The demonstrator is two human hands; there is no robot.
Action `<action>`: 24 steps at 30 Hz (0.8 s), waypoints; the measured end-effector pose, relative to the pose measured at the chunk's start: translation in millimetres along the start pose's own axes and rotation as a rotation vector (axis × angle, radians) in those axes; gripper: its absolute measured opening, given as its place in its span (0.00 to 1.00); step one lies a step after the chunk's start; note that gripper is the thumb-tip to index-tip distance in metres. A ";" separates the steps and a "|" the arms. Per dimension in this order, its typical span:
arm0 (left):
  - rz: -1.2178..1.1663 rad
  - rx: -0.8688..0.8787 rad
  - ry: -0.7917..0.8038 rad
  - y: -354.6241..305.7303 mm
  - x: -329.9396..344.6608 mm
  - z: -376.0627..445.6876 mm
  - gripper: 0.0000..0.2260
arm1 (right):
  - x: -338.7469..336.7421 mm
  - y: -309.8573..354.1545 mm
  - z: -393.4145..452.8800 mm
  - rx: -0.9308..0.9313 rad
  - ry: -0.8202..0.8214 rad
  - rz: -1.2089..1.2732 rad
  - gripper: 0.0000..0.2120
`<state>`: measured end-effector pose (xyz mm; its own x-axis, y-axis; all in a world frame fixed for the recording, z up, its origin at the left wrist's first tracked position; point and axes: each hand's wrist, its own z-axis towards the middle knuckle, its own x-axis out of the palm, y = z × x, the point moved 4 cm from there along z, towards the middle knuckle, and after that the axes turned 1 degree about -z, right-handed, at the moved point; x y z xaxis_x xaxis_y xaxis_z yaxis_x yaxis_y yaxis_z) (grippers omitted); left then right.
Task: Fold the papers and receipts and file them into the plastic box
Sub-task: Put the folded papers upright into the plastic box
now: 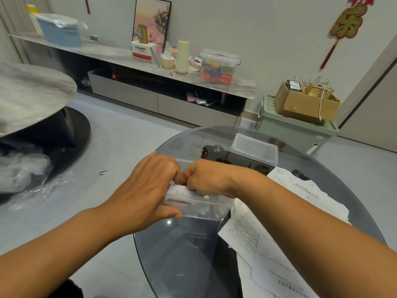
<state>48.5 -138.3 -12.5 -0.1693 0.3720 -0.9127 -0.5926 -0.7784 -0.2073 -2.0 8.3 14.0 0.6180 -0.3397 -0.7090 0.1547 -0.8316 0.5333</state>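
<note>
A clear plastic box (202,208) stands on the round glass table (189,250) near its left edge. My left hand (146,190) grips the box's left end, thumb on the near wall. My right hand (206,179) has curled fingers over the open top and pinches a folded white receipt (178,191) that is partly inside the box. The fingertips of both hands meet above the box. Loose printed papers (300,190) lie spread on the table to the right, and more sheets (268,254) lie under my right forearm.
The box's clear lid (255,149) lies at the far side of the table. Beyond are a green storage bin (294,127) with a cardboard carton on it, a low TV cabinet (163,100) with clutter, and a marble round table (28,91) at left.
</note>
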 end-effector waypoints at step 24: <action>0.416 0.075 0.176 -8.7 0.0 5.6 0.22 | -12.8 1.3 -8.8 -0.053 -0.095 -0.378 0.09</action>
<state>49.2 -128.7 -8.8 -0.2722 -0.0609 -0.9603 -0.5592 -0.8021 0.2094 -2.9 15.4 27.9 0.4364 -0.0551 -0.8981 0.3989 -0.8828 0.2480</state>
